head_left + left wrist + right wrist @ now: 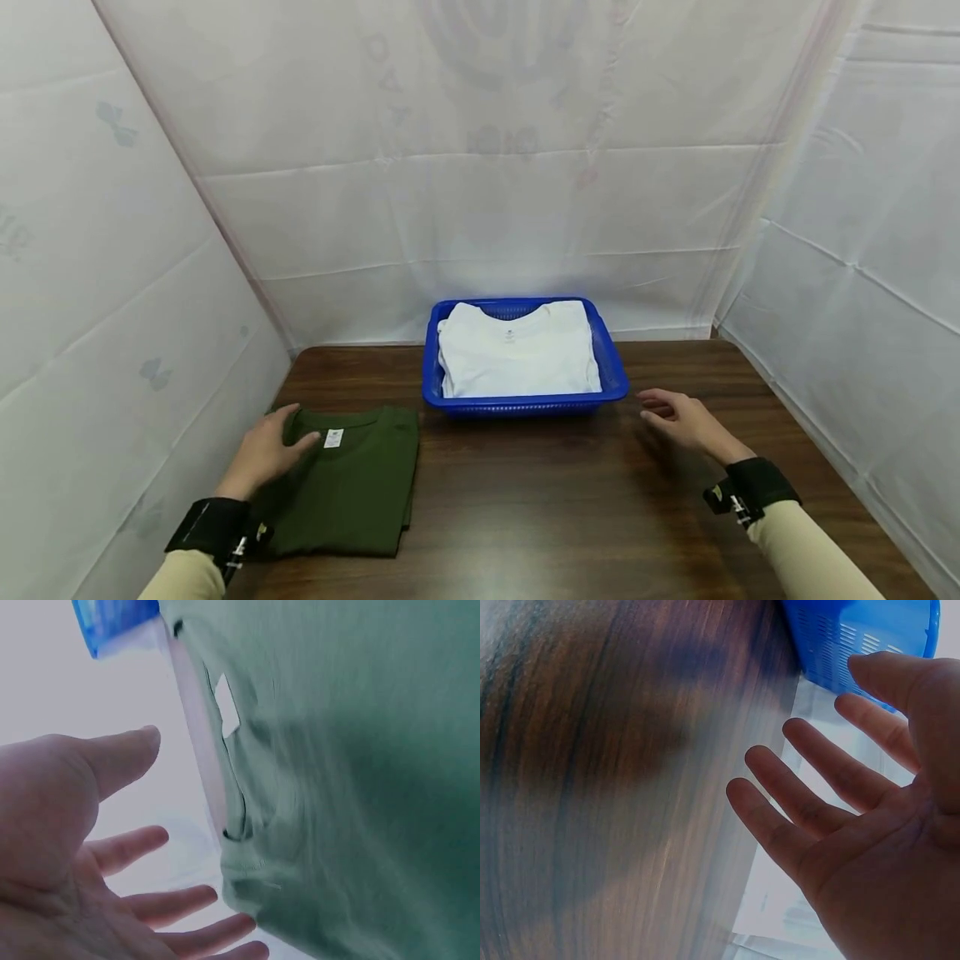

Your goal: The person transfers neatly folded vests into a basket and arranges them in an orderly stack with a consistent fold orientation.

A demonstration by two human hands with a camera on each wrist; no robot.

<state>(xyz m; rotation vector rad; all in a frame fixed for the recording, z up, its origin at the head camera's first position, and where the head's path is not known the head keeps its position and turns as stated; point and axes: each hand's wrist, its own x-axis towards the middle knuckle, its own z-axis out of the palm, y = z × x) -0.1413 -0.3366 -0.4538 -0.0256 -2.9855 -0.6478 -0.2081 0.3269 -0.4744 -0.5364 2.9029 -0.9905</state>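
Note:
A folded dark green T-shirt [352, 492] with a white neck label [333, 438] lies flat at the left of the table. My left hand [264, 454] is over its upper left corner, thumb and fingers spread and holding nothing. In the left wrist view the green T-shirt [360, 765] fills the right side, beside my left hand [90, 847]. At the right, my right hand [686, 425] hovers near the basket's front right corner with relaxed fingers. The right wrist view shows my right hand [870, 802] with its fingers extended and nothing in it.
A blue plastic basket [525, 403] stands at the back middle of the brown wooden table [525, 500]. Inside it lies a folded white T-shirt [521, 358]. White sheeting [487, 208] walls off the back and both sides.

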